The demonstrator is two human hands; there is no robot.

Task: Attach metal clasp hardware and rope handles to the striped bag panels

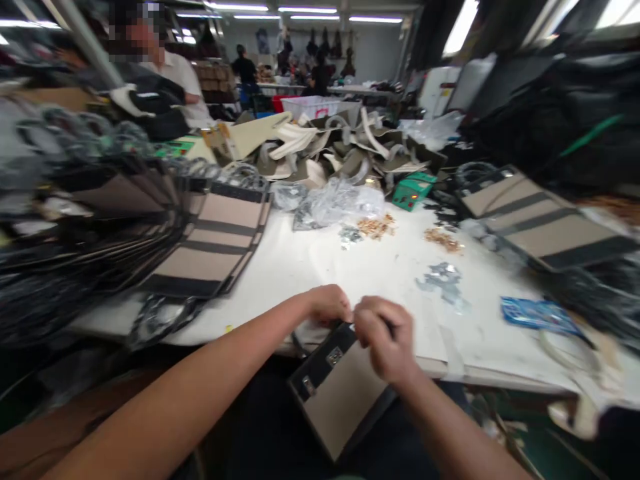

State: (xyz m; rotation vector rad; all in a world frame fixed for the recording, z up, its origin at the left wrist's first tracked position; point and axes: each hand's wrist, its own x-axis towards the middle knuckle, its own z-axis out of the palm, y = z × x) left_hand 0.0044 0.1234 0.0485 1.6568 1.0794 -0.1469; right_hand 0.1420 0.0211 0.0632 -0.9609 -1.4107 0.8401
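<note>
A small beige bag [345, 407] with a black top band and metal fittings [334, 357] stands tilted against the table's front edge, over my lap. My left hand [330, 304] is closed, its fingers pinching at the bag's upper corner. Close beside it, my right hand [385, 333] is curled into a fist over the bag's top edge. Something dark shows between the right fingers; blur hides what it is. The two hands nearly touch at the fingertips.
Striped beige-and-black bag pieces [213, 233] are stacked at left, with another bag [545, 217] at right. Gold fittings [376, 227], grey metal pieces [445, 283], a green box [414, 191] and a blue packet [537, 313] lie on the white table [310, 263]. A person [177, 73] is at back left.
</note>
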